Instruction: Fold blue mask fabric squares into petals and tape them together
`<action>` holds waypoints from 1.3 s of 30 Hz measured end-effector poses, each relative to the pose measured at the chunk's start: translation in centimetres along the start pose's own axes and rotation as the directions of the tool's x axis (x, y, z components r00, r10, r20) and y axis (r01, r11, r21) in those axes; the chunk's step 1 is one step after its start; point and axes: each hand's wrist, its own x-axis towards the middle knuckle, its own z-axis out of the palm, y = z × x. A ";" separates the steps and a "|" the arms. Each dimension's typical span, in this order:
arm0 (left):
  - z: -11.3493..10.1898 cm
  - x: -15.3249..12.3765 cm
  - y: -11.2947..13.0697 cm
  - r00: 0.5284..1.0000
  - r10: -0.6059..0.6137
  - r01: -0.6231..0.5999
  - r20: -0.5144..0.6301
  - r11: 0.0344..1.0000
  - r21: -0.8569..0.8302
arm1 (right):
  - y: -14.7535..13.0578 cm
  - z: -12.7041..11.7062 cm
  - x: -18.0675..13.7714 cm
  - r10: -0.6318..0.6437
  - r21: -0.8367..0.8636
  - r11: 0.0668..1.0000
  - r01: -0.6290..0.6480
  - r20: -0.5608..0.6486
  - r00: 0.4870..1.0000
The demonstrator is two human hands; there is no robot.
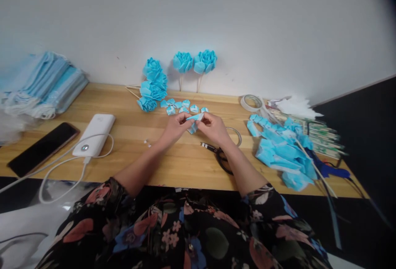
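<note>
Between my two hands, over the middle of the wooden table, is a small folded piece of blue fabric [194, 124]. My left hand [177, 127] pinches its left side, and my right hand [213, 126] pinches its right side. Just beyond my fingers lie several folded blue petals [170, 107]. Below my right wrist are scissors [223, 161], partly hidden by the forearm, and a ring-shaped roll of tape [235, 135]. Small white scraps [147, 142] lie left of my left wrist.
Blue fabric roses [152, 89] on sticks lie at the back, two more [205, 62] lean on the wall. Face masks [52, 81], a phone [43, 148] and a cabled power bank [95, 135] are left. At right are tape [251, 103], blue fabric [280, 153] and a blue-handled tool [332, 171].
</note>
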 end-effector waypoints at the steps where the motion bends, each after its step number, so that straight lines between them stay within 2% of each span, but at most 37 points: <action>1: 0.0 0.0 0.1 1.000 -0.020 0.020 0.005 1.000 -0.022 | -0.1 -0.2 0.0 -0.002 0.022 1.000 0.002 0.006 1.000; 7: -0.2 0.3 0.3 0.996 -0.092 0.091 -0.005 0.992 -0.091 | 0.0 -1.2 0.5 0.054 0.299 0.953 -0.044 -0.026 0.998; 11: -0.1 0.0 0.2 0.994 -0.108 0.110 0.027 0.991 -0.074 | 0.8 -0.8 0.7 0.032 0.327 0.945 -0.027 -0.011 0.999; 13: -0.1 -0.1 0.3 0.990 -0.135 0.139 0.044 0.986 -0.098 | 1.0 -0.5 0.7 0.002 0.317 0.948 0.014 -0.048 0.999; 16: -0.1 0.0 0.7 0.980 -0.193 0.200 0.055 0.954 -0.223 | 1.0 -0.6 0.6 -0.054 0.220 0.970 0.101 -0.208 0.977; 18: -0.2 0.2 1.1 0.973 -0.226 0.227 0.041 0.919 -0.323 | 0.7 -1.0 0.5 -0.152 0.080 0.981 0.180 -0.268 0.951; 20: -0.3 0.3 1.4 0.968 -0.249 0.233 0.010 0.891 -0.390 | 0.5 -1.2 0.4 -0.295 -0.075 0.955 0.286 -0.239 0.925; 23: -0.4 0.3 1.7 0.963 -0.270 0.234 -0.022 0.870 -0.435 | 0.5 -1.1 0.3 -0.489 -0.267 0.854 0.446 -0.122 0.864; 27: -0.3 0.2 1.4 0.963 -0.268 0.234 -0.014 0.866 -0.442 | 0.7 -0.6 0.3 -0.601 -0.396 0.734 0.552 -0.001 0.799; 32: 0.0 0.1 1.1 0.968 -0.250 0.220 -0.011 0.874 -0.433 | 0.8 -0.2 0.1 -0.565 -0.395 0.744 0.539 0.057 0.823; 36: 0.1 0.0 1.2 0.974 -0.221 0.187 -0.039 0.895 -0.405 | 1.1 0.1 0.1 -0.553 -0.328 0.791 0.516 -0.024 0.833; 39: 0.1 -0.1 1.3 0.977 -0.206 0.172 -0.052 0.908 -0.382 | 1.3 0.3 0.1 -0.471 -0.249 0.863 0.440 -0.081 0.879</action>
